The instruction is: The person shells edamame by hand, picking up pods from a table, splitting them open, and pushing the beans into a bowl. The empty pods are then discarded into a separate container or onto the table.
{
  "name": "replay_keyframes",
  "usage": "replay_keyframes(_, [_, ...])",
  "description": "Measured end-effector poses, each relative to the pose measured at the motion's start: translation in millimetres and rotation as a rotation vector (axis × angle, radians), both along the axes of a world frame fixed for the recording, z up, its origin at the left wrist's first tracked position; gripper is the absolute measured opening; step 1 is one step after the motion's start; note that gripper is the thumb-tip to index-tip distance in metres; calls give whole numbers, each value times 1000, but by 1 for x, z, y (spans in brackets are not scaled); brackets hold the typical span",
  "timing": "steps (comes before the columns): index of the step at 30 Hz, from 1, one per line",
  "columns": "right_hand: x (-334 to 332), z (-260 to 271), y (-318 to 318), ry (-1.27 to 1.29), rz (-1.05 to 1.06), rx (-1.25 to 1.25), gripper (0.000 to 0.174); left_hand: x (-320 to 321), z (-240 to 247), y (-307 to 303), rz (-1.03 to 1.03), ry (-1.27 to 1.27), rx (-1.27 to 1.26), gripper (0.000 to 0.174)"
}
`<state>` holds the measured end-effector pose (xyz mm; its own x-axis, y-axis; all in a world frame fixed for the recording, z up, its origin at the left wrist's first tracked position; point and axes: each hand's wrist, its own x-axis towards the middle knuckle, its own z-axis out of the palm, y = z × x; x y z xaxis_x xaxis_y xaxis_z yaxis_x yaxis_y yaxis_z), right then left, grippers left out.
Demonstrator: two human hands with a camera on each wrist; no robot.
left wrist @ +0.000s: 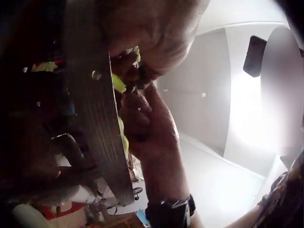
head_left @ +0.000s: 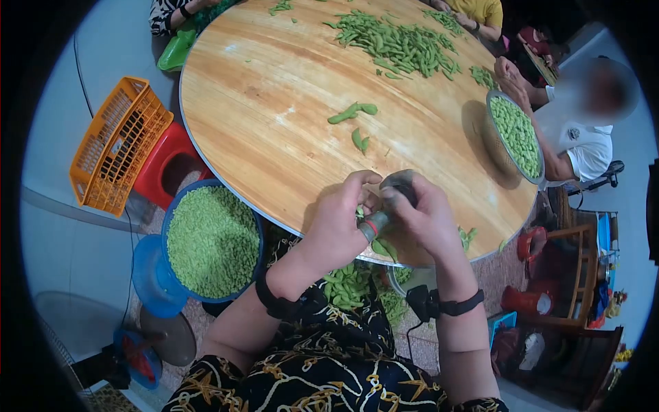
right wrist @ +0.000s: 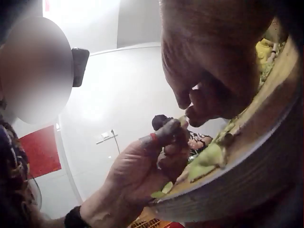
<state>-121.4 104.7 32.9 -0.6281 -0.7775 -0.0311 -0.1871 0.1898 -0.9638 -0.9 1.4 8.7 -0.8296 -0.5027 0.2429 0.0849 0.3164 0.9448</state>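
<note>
Over the table's near edge, my left hand [head_left: 340,223] and right hand [head_left: 429,216] meet at the fingertips. A grey-green cover with a red band [right wrist: 153,137] sits on the left thumb. Between the fingertips shows a small pale-green piece of edamame pod [right wrist: 182,119], mostly hidden; both hands pinch it. A green bit [head_left: 360,212] peeks out by the curled left fingers. Right thumb and forefinger look dark at the tips. Edamame pods [head_left: 384,249] lie on the table edge beneath the hands, and more pods [head_left: 347,285] rest on the lap.
The round wooden table [head_left: 261,137] bears a pod heap [head_left: 398,44] and loose pods [head_left: 353,112]. A colander of shelled beans [head_left: 515,134] stands right. Left are a blue tub of beans [head_left: 214,240], a red stool [head_left: 161,175] and an orange crate [head_left: 113,147]. Other people sit around.
</note>
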Motion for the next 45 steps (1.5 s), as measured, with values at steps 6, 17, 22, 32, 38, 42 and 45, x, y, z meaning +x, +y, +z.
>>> replay_keyframes(6, [-9,13,3,-37,198,160,13,2,2,-2,-87,26,87,47])
replay_keyframes(17, [-34,24,-14,310,404,269,22,-5,-11,-18,-38,327,932,27])
replay_keyframes(22, [-38,12,-81,945,223,366,24,-6,-7,-20,73,314,963,23])
replay_keyframes(32, [-35,15,-32,193,186,320,17,-5,-3,-12,80,110,61,40])
replay_keyframes(38, [-7,13,2,-300,220,162,19,-3,-9,-11,48,132,63,25])
replay_keyframes(42, [6,18,3,-336,161,98,21,-5,-21,-16,30,166,478,13])
replay_keyframes(45, [15,17,2,-387,170,66,22,-3,-16,-16,-18,209,691,8])
